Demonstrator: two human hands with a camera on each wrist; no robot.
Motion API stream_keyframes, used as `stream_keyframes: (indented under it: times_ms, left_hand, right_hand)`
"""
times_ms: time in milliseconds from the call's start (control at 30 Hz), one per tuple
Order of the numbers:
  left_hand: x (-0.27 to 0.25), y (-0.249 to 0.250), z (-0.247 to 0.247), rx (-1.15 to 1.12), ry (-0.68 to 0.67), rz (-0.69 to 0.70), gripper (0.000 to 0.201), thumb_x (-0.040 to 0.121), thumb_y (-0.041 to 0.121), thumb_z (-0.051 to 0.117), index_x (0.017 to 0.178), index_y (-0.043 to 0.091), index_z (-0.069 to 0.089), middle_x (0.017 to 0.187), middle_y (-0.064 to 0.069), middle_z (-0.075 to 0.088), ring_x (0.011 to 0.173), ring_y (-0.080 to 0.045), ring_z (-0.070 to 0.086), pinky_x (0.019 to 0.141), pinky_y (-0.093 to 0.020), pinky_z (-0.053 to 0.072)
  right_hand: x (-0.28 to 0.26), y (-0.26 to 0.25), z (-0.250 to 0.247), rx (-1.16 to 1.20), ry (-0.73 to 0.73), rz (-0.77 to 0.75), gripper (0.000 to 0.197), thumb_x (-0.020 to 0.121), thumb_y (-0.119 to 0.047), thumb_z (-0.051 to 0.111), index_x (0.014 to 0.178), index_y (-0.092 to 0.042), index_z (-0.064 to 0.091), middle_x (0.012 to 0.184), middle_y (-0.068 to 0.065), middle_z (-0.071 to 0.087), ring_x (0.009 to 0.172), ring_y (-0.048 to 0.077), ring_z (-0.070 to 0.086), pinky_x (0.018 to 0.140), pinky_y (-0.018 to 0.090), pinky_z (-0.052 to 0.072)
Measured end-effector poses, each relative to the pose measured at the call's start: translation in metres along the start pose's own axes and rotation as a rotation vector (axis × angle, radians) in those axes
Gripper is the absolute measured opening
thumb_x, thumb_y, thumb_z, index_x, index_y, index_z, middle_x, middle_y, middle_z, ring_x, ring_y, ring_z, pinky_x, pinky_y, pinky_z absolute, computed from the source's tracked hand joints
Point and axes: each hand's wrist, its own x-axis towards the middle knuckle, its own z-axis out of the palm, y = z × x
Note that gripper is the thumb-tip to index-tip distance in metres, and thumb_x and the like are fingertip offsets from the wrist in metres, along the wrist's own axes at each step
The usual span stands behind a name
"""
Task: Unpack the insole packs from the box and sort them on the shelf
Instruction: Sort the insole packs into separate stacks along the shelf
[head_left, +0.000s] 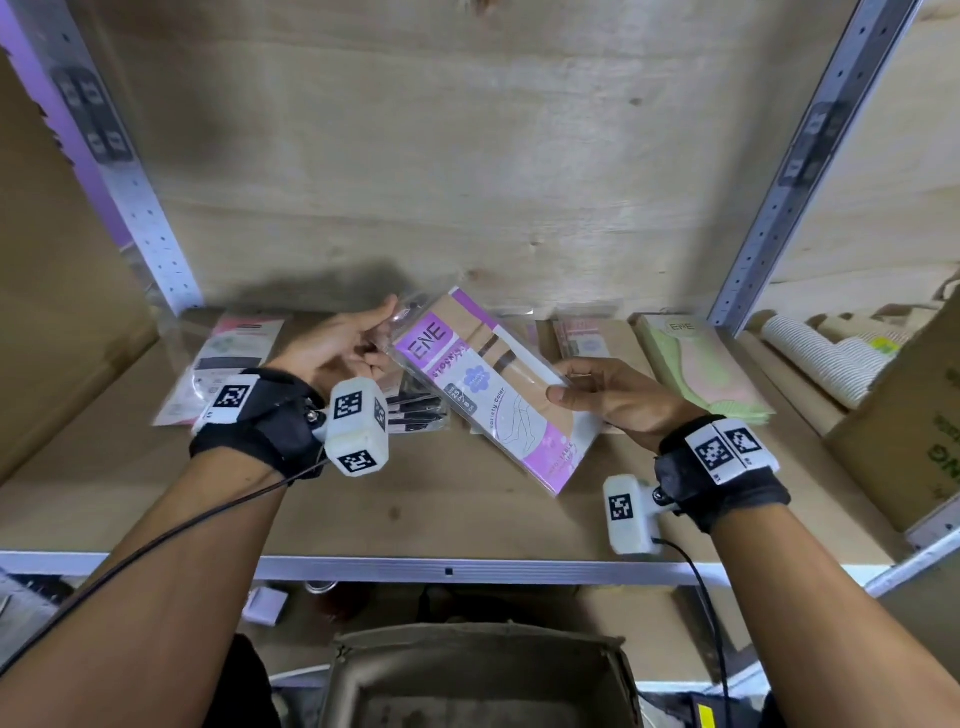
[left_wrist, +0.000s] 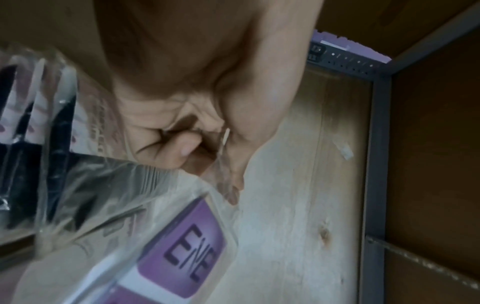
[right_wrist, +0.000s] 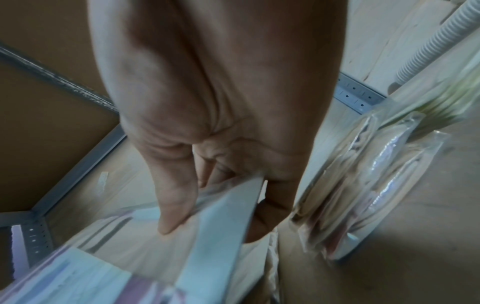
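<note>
Both hands hold one purple ENE pack (head_left: 483, 395) tilted above the wooden shelf (head_left: 415, 514). My left hand (head_left: 382, 332) pinches the pack's clear plastic top corner. In the left wrist view the left hand (left_wrist: 207, 144) has its fingers curled, with the thumb on the plastic and the purple ENE pack (left_wrist: 187, 253) below. My right hand (head_left: 563, 384) grips the pack's right edge, thumb on the front. The right wrist view shows the right hand (right_wrist: 221, 205) with the edge of the pack (right_wrist: 221, 226) between thumb and fingers. An open cardboard box (head_left: 478, 675) stands below the shelf edge.
Pink and black packs (head_left: 223, 358) lie at the shelf's left, dark packs (head_left: 415, 410) under my left wrist, and a green pack (head_left: 696, 364) at the right. A cardboard box (head_left: 904, 415) with white ribbed items (head_left: 810, 353) stands far right. Metal uprights (head_left: 156, 228) flank the bay.
</note>
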Motion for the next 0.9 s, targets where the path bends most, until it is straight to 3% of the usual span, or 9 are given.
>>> stream_keyframes:
  times_ms: [133, 333, 433, 500, 567, 667, 767, 833, 900]
  left_hand:
    - [0.002, -0.008, 0.011, -0.087, 0.136, 0.116, 0.026, 0.085, 0.034, 0.073, 0.095, 0.01, 0.072, 0.066, 0.004, 0.065, 0.053, -0.006, 0.05, 0.042, -0.016, 0.042]
    - [-0.001, -0.015, 0.034, 0.174, 0.124, 0.175, 0.05, 0.086, 0.059, 0.065, 0.109, 0.016, 0.068, 0.105, -0.007, 0.072, 0.079, -0.015, 0.072, 0.065, -0.023, 0.058]
    - [-0.004, -0.028, 0.056, 0.311, 0.042, 0.224, 0.047, 0.083, 0.045, 0.076, 0.117, 0.014, 0.062, 0.108, -0.014, 0.073, 0.083, -0.022, 0.077, 0.067, -0.025, 0.06]
    - [-0.004, -0.035, 0.07, 0.415, -0.03, 0.262, 0.04, 0.083, 0.029, 0.08, 0.116, 0.016, 0.062, 0.103, -0.013, 0.073, 0.083, -0.024, 0.077, 0.066, -0.025, 0.06]
    - [-0.003, -0.039, 0.081, 0.492, -0.056, 0.307, 0.025, 0.083, 0.014, 0.08, 0.101, 0.022, 0.065, 0.096, -0.01, 0.072, 0.076, -0.018, 0.077, 0.063, -0.023, 0.059]
    - [0.005, -0.037, 0.089, 0.578, 0.02, 0.344, 0.027, 0.08, 0.002, 0.079, 0.093, 0.02, 0.064, 0.084, -0.001, 0.074, 0.063, -0.009, 0.074, 0.056, -0.019, 0.057]
    - [0.014, -0.03, 0.092, 0.755, 0.106, 0.293, 0.034, 0.08, 0.003, 0.08, 0.109, 0.007, 0.064, 0.088, -0.006, 0.075, 0.065, -0.015, 0.075, 0.067, -0.029, 0.062]
    - [0.02, -0.025, 0.096, 0.877, 0.134, 0.255, 0.032, 0.08, 0.006, 0.081, 0.107, 0.004, 0.064, 0.101, -0.015, 0.075, 0.075, -0.02, 0.076, 0.08, -0.038, 0.062]
    - [0.023, -0.021, 0.101, 1.056, 0.153, 0.213, 0.033, 0.079, 0.014, 0.083, 0.107, 0.005, 0.068, 0.103, -0.014, 0.076, 0.083, -0.021, 0.076, 0.086, -0.039, 0.061]
  right_hand:
    - [0.001, 0.0, 0.0, 0.026, 0.032, 0.033, 0.023, 0.094, -0.003, 0.061, 0.115, 0.006, 0.063, 0.112, 0.021, 0.067, 0.099, 0.027, 0.062, 0.091, 0.037, 0.045]
    - [0.011, -0.003, 0.002, 0.33, 0.241, 0.032, 0.012, 0.097, -0.004, 0.057, 0.107, -0.002, 0.062, 0.104, 0.022, 0.066, 0.089, 0.031, 0.064, 0.085, 0.041, 0.05]
    - [0.019, -0.003, 0.008, 0.425, 0.298, 0.02, 0.011, 0.097, -0.002, 0.054, 0.098, -0.004, 0.065, 0.089, 0.012, 0.074, 0.073, 0.021, 0.072, 0.064, 0.028, 0.058]
    - [0.025, -0.004, 0.013, 0.466, 0.323, 0.025, 0.012, 0.097, -0.001, 0.054, 0.097, -0.003, 0.065, 0.092, 0.015, 0.073, 0.076, 0.023, 0.072, 0.068, 0.032, 0.061]
    - [0.03, -0.004, 0.019, 0.491, 0.345, 0.035, 0.011, 0.097, 0.0, 0.054, 0.092, -0.003, 0.064, 0.086, 0.014, 0.074, 0.072, 0.023, 0.072, 0.066, 0.033, 0.061]
    - [0.036, -0.006, 0.023, 0.42, 0.394, 0.096, 0.004, 0.093, -0.005, 0.063, 0.09, -0.002, 0.062, 0.072, 0.008, 0.074, 0.06, 0.021, 0.07, 0.051, 0.026, 0.056]
    - [0.047, -0.006, 0.018, 0.133, 0.46, 0.175, 0.011, 0.087, -0.006, 0.068, 0.097, -0.001, 0.069, 0.095, 0.013, 0.073, 0.084, 0.029, 0.071, 0.07, 0.033, 0.057]
    - [0.051, -0.008, 0.016, -0.038, 0.481, 0.239, 0.036, 0.082, -0.007, 0.072, 0.117, -0.001, 0.067, 0.117, 0.015, 0.069, 0.108, 0.032, 0.066, 0.095, 0.042, 0.054]
    - [0.052, -0.01, 0.016, -0.138, 0.47, 0.293, 0.054, 0.08, -0.01, 0.075, 0.131, -0.004, 0.059, 0.129, 0.013, 0.064, 0.119, 0.031, 0.061, 0.104, 0.041, 0.049]
